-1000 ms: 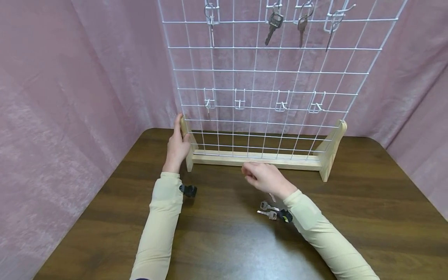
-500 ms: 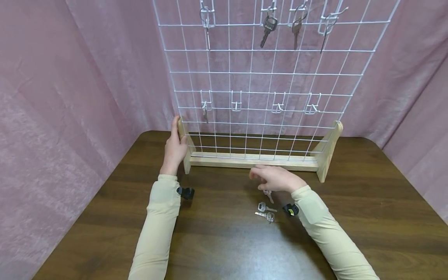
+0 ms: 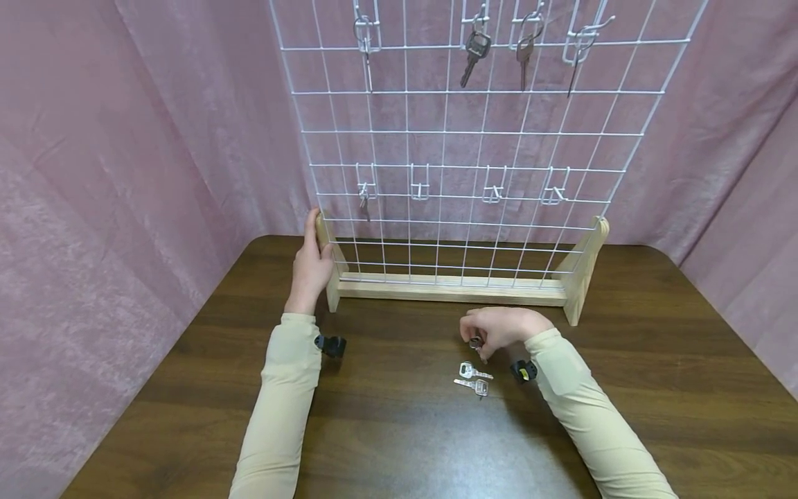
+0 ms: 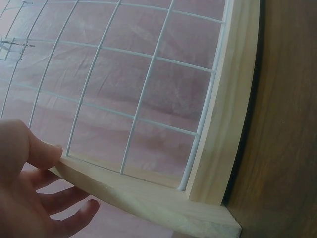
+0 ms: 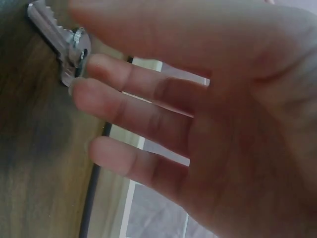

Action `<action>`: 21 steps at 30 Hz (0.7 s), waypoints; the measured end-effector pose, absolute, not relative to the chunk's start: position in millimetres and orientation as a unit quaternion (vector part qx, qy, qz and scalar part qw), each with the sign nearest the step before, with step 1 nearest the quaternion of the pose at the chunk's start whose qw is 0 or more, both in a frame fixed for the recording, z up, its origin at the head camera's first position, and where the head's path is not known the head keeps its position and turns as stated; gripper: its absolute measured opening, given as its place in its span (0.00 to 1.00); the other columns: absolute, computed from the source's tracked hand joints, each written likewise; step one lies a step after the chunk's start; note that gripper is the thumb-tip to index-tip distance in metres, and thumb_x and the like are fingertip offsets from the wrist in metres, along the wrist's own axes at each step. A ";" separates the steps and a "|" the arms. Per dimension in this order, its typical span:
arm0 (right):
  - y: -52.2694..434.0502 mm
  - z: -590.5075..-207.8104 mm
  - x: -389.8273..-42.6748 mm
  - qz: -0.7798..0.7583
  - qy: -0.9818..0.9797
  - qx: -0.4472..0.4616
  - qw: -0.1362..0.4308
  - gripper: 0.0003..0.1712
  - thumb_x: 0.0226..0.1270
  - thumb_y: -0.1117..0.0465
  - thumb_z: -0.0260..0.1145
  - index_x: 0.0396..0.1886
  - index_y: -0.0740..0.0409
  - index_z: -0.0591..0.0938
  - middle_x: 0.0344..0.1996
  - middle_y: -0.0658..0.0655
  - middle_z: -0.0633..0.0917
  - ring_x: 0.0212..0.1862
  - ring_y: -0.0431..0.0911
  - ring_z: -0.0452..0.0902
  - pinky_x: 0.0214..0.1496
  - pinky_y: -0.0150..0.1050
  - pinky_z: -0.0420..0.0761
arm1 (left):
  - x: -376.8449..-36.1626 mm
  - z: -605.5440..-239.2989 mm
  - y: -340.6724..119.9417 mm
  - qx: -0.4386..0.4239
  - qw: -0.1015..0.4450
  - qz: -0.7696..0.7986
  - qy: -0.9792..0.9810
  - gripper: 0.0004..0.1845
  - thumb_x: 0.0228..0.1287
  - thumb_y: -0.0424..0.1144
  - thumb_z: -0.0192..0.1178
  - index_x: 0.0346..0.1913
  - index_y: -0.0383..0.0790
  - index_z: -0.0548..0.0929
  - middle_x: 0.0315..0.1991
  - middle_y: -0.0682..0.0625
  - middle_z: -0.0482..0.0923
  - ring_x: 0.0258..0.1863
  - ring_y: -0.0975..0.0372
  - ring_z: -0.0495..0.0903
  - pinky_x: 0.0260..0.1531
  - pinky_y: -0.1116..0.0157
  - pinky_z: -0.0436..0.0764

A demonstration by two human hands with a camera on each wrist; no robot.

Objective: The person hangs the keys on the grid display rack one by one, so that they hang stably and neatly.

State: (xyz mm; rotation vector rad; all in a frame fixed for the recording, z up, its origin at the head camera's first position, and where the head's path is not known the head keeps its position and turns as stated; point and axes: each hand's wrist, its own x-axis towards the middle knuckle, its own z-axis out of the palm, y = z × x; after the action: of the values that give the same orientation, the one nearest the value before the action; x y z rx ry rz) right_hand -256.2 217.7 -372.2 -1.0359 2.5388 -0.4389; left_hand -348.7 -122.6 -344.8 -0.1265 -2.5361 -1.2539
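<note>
My left hand grips the left wooden side piece of a stand that holds up a white wire grid. In the left wrist view, the thumb lies on its edge and the other fingers are on its far side. My right hand reaches down to the table with thumb and fingers spread about a silver key. The key has a small ring, and the fingertips are right at its head. Two more silver keys, one above the other, lie just in front.
Keys hang from the grid's upper hooks, among them a dark-headed key. On the lower row, a small key hangs from the leftmost hook; the other three hooks are bare. Pink curtains surround the brown table.
My right hand has come down and to the right from near the stand's base bar, its fingers parting around the key. The left hand keeps its hold on the stand.
</note>
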 end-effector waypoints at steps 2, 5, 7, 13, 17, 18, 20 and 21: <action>217.2 -374.2 -257.0 -0.150 0.899 -0.366 0.189 0.16 0.42 0.71 0.73 0.31 0.59 0.77 0.29 0.53 0.78 0.32 0.39 0.72 0.35 0.26 0.71 | -348.5 -345.0 -122.8 -0.043 0.153 -0.439 -0.885 0.37 0.74 0.36 0.48 0.74 0.73 0.45 0.69 0.32 0.65 0.55 0.37 0.77 0.51 0.41 0.77; 216.3 -375.2 -257.4 -0.144 0.903 -0.355 0.196 0.15 0.43 0.72 0.72 0.30 0.58 0.76 0.28 0.52 0.78 0.32 0.38 0.71 0.35 0.26 0.70 | -348.4 -345.1 -122.8 -0.042 0.153 -0.438 -0.885 0.37 0.74 0.36 0.48 0.74 0.73 0.45 0.68 0.32 0.66 0.55 0.37 0.77 0.51 0.41 0.77; 215.7 -375.3 -257.9 -0.139 0.903 -0.356 0.196 0.15 0.43 0.73 0.71 0.29 0.58 0.76 0.27 0.52 0.78 0.31 0.37 0.70 0.34 0.26 0.71 | -348.7 -345.0 -122.9 -0.041 0.155 -0.436 -0.886 0.37 0.74 0.36 0.48 0.74 0.73 0.45 0.68 0.32 0.66 0.55 0.37 0.77 0.51 0.41 0.77; 214.1 -376.6 -259.3 -0.129 0.911 -0.347 0.180 0.16 0.43 0.73 0.72 0.32 0.57 0.76 0.28 0.52 0.77 0.31 0.38 0.70 0.35 0.28 0.71 | -349.0 -344.1 -122.6 -0.048 0.158 -0.435 -0.885 0.38 0.73 0.35 0.48 0.74 0.71 0.45 0.65 0.28 0.68 0.52 0.36 0.78 0.47 0.41 0.79; 214.1 -378.9 -259.1 -0.131 0.920 -0.334 0.158 0.22 0.44 0.73 0.73 0.40 0.58 0.76 0.34 0.54 0.77 0.36 0.43 0.73 0.38 0.31 0.74 | -347.6 -343.8 -122.6 -0.049 0.154 -0.437 -0.885 0.38 0.73 0.35 0.48 0.74 0.71 0.45 0.64 0.28 0.68 0.51 0.36 0.79 0.45 0.41 0.79; 214.2 -379.7 -259.2 -0.134 0.922 -0.329 0.157 0.22 0.44 0.73 0.73 0.41 0.58 0.75 0.35 0.55 0.76 0.37 0.43 0.73 0.38 0.32 0.73 | -347.1 -343.9 -122.8 -0.048 0.153 -0.437 -0.885 0.38 0.73 0.35 0.48 0.74 0.71 0.45 0.65 0.28 0.68 0.51 0.36 0.79 0.45 0.41 0.79; 214.5 -380.6 -259.3 -0.132 0.920 -0.337 0.151 0.22 0.45 0.73 0.73 0.39 0.58 0.75 0.35 0.55 0.76 0.36 0.43 0.72 0.38 0.32 0.73 | -346.2 -343.9 -123.0 -0.047 0.152 -0.438 -0.885 0.38 0.73 0.35 0.48 0.74 0.72 0.45 0.65 0.28 0.68 0.51 0.36 0.79 0.45 0.41 0.80; 214.5 -380.9 -259.3 -0.132 0.920 -0.338 0.151 0.20 0.45 0.73 0.72 0.38 0.58 0.75 0.34 0.54 0.75 0.35 0.42 0.71 0.37 0.31 0.73 | -345.9 -344.0 -123.3 -0.046 0.151 -0.438 -0.885 0.38 0.73 0.35 0.48 0.74 0.72 0.45 0.65 0.28 0.68 0.51 0.36 0.79 0.45 0.41 0.80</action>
State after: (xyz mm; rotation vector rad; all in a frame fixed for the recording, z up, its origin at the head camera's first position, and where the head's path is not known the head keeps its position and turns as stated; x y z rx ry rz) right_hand -259.3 214.5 -380.9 -0.9700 2.6408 -0.3793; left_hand -345.9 -123.3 -344.0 -0.1330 -2.5401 -1.2584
